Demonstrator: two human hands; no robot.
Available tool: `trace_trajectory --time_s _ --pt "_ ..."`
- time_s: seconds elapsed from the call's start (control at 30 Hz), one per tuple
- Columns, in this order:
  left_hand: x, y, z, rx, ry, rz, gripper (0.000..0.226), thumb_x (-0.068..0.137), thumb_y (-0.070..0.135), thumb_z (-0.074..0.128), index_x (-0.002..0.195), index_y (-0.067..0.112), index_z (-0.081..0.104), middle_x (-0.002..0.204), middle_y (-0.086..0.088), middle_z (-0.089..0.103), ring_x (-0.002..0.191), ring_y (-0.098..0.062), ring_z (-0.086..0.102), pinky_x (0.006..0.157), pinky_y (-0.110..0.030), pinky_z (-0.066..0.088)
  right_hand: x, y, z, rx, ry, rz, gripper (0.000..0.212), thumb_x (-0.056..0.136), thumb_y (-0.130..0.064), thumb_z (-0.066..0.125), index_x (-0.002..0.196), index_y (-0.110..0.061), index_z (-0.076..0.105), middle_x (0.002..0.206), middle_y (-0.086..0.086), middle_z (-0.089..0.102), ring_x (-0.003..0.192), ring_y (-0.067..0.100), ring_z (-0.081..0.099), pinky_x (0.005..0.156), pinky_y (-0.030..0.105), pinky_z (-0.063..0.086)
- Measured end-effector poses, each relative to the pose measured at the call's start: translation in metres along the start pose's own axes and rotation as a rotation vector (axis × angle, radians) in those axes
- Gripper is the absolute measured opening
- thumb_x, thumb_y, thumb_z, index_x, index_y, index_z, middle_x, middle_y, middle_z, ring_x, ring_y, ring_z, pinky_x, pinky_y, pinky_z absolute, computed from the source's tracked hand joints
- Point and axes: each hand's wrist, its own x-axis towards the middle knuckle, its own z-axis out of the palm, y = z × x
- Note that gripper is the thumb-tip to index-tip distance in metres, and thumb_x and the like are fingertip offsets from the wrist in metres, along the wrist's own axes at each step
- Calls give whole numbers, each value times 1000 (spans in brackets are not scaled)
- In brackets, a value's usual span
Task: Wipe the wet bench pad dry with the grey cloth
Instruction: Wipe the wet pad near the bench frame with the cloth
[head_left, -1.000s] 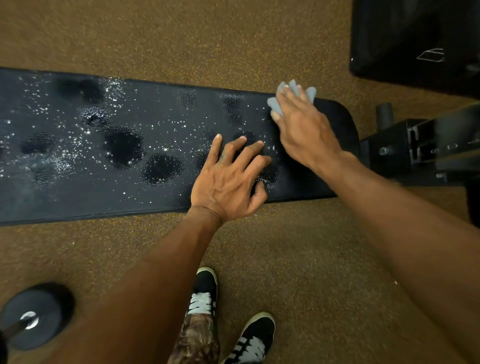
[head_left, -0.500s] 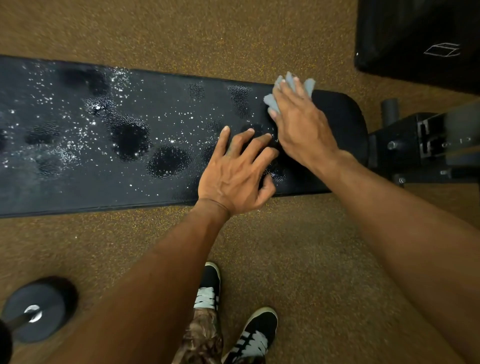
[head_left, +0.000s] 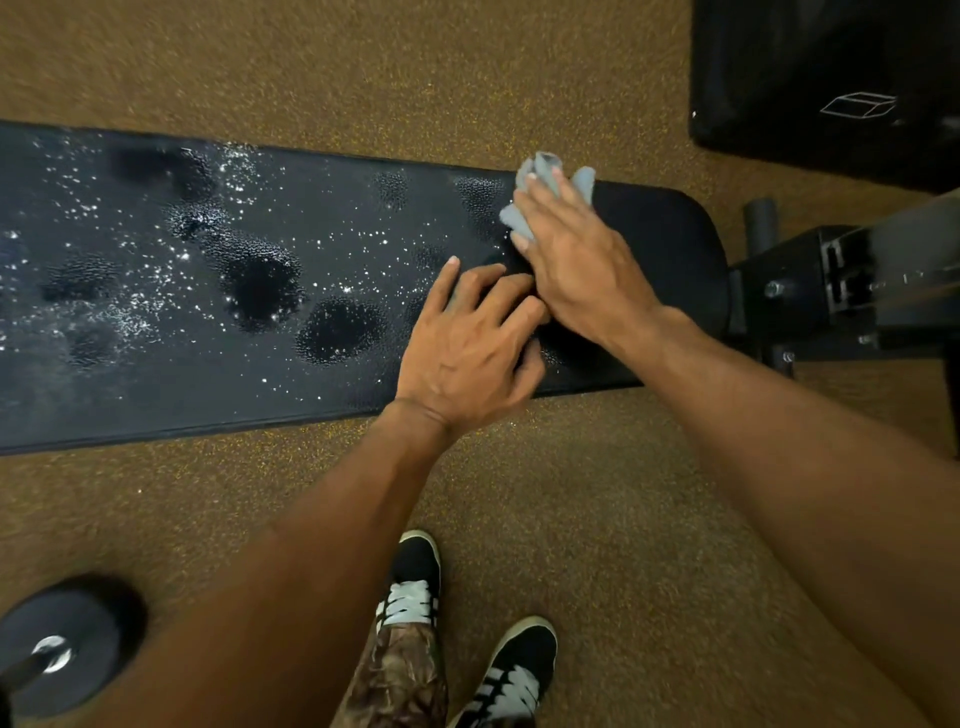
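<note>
On the black bench pad, toward its right end, both hands work side by side. The right hand lies palm down with its fingers pressed over the grey cloth, which is bunched beneath them at the pad's far edge and pokes out past the fingertips. Its forearm runs in from the lower right, wrist crossing the pad's near edge. The left hand grasps nothing: it rests flat on the pad with fingers spread and slightly curled, touching the right hand at the wrist side. Its arm reaches up from the lower left. Water droplets and dark wet patches cover the pad to the left of the hands; the rounded right end looks dry. Below, 2 black shoes stand on the brown floor.
</note>
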Motion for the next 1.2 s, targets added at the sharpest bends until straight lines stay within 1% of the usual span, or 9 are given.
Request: trace_trajectory --time_s 0.13,0.3,0.43,0.57,0.77,0.9,1.0,1.1,1.2 --pt "-3 -10 -18 1 57 -45 31 93 38 52 112 19 67 128 -2 64 123 -32 54 112 -53 34 -26 31 -16 -106 -86 -84 50 104 -29 36 148 -5 40 158 13 33 149 29 23 119 47 27" --pt "-12 -33 -26 55 4 -91 43 97 50 47 123 20 63 135 -4 60 127 -34 50 113 -55 32 11 14 -12 -63 -43 89 53 106 -29 35 153 -6 28 162 13 23 151 28 13 122 43 19" --pt "-23 -38 -20 86 -83 -113 54 96 59 42 129 21 60 142 -7 55 133 -36 46 115 -58 27 11 -16 0 -36 -75 -27 51 105 -26 39 151 -5 33 161 11 27 152 25 14 121 44 23" --pt "-25 -35 -17 99 -123 -103 59 95 64 42 132 21 58 147 -8 52 137 -37 43 115 -62 26 -20 11 -19 -109 -127 -84 50 103 -17 46 150 -5 36 159 12 30 150 29 20 122 41 20" --pt "-26 -36 -16 103 -108 -107 62 92 65 44 132 20 58 148 -8 51 138 -38 42 115 -62 25 21 -8 -11 -51 -55 95 53 106 -28 34 153 -4 28 162 14 22 152 27 11 122 45 17" --pt "-24 -35 -15 85 -100 -100 60 92 62 45 132 19 59 146 -9 53 137 -38 43 115 -62 25 9 -18 3 -60 -111 -47 53 104 -29 36 151 -5 32 161 11 25 152 26 12 117 54 29" --pt "-23 -35 -16 81 -112 -106 60 91 62 45 133 20 57 147 -8 52 138 -38 42 115 -62 25 -24 8 -7 -135 -164 -105 52 103 -19 41 152 -7 32 161 9 25 152 26 14 119 49 26" --pt "-24 -36 -17 89 -135 -106 63 91 63 44 136 21 55 149 -7 49 140 -38 40 116 -62 23 -33 28 -20 -164 -169 -45 52 103 -12 44 152 -4 30 161 13 25 151 28 15 121 47 22" --pt "-24 -38 -18 111 -139 -111 63 90 63 43 136 20 54 149 -7 49 140 -38 40 116 -62 22 -13 11 -15 -95 -107 70 52 106 -25 39 152 -5 29 162 12 22 152 27 11 122 46 19"
